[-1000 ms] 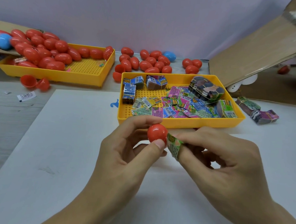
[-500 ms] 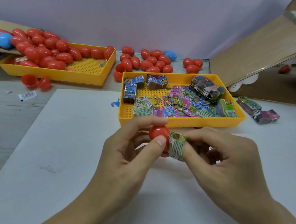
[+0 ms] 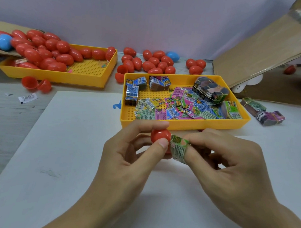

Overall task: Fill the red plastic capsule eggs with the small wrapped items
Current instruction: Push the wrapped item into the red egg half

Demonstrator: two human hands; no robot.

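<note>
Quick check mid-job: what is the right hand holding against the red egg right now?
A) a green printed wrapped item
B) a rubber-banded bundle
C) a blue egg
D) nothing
A: the right hand pinches a green printed wrapped item against the red egg held by the left hand.

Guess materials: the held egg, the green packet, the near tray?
Egg: glossy hard plastic, judging by its sharp highlights. Green packet: thin printed film or foil, since it curls and crinkles. Near tray: matte moulded plastic, uniform yellow with a perforated floor.
</note>
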